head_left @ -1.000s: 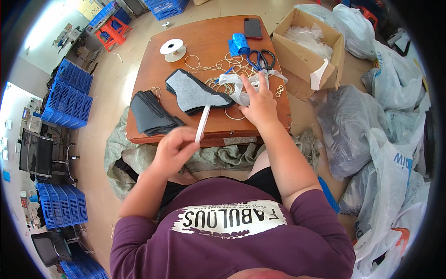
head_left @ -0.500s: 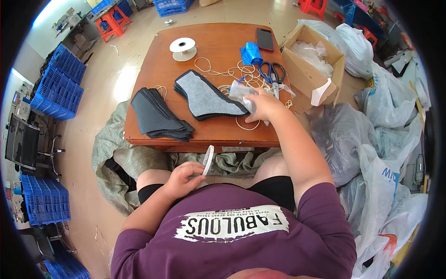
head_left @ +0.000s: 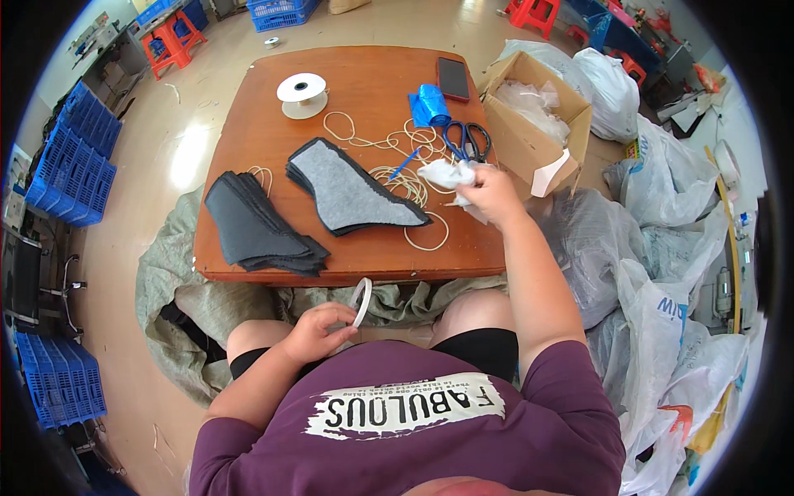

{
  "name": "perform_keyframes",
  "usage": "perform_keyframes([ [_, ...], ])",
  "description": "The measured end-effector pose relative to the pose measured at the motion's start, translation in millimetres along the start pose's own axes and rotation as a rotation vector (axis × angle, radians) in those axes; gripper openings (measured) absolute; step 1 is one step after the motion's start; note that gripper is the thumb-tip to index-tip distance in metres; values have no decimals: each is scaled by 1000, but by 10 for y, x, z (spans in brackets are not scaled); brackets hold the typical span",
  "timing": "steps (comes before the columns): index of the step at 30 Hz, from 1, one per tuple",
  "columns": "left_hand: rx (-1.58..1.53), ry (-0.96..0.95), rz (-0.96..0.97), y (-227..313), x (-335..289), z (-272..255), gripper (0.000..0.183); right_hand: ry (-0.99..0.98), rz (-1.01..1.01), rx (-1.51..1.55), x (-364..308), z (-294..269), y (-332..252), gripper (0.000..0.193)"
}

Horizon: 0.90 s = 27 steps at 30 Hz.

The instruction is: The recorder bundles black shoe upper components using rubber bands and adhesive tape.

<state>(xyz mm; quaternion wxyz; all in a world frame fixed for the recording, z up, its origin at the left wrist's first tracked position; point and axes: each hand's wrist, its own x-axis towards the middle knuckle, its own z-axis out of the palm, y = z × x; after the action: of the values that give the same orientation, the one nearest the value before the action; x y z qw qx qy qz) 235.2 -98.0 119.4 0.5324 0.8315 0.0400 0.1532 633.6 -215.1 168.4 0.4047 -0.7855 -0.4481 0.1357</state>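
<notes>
My left hand is closed near my lap, pinching a thin white ring, perhaps a narrow roll of tape. Over the right part of the table, my right hand grips a crumpled piece of white plastic film. Close to it lie dark-handled scissors, their blades mostly hidden by the film and hand. Loops of cream cord and a blue pen-like stick are left of that hand. A stack of boot-shaped pieces with a grey top sits mid-table, beside a stack of black pieces.
On the wooden table are a white spool, a blue plastic roll and a phone. An open cardboard box with clear film stands off the right edge. Plastic bags are heaped to the right.
My right hand has lifted the film off the grey-topped stack and drawn it rightward, bunching it up. The left hand still holds the ring. The whole view has shifted slightly.
</notes>
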Motion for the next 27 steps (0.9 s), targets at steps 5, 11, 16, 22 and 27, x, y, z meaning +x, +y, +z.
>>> perform_keyframes([
  [5, -57, -63, 18, 34, 51, -40, 15, 149, 338, 805, -11, -590, 97, 23],
  [11, -110, -41, -123, -95, 19, -78, 15, 327, 409, 917, 311, -1357, 901, 33],
  [16, -170, -81, -183, -133, 72, -67, 15, 557, 407, 941, 1212, -2013, 1218, 45],
  [22, -129, -93, -159, -158, 94, -55, 13, 837, 685, 1105, 1382, -1708, 1682, 44],
  [27, -111, -74, -89, -85, 74, -76, 11, 541, 669, 1089, 672, -1109, 1446, 23],
])
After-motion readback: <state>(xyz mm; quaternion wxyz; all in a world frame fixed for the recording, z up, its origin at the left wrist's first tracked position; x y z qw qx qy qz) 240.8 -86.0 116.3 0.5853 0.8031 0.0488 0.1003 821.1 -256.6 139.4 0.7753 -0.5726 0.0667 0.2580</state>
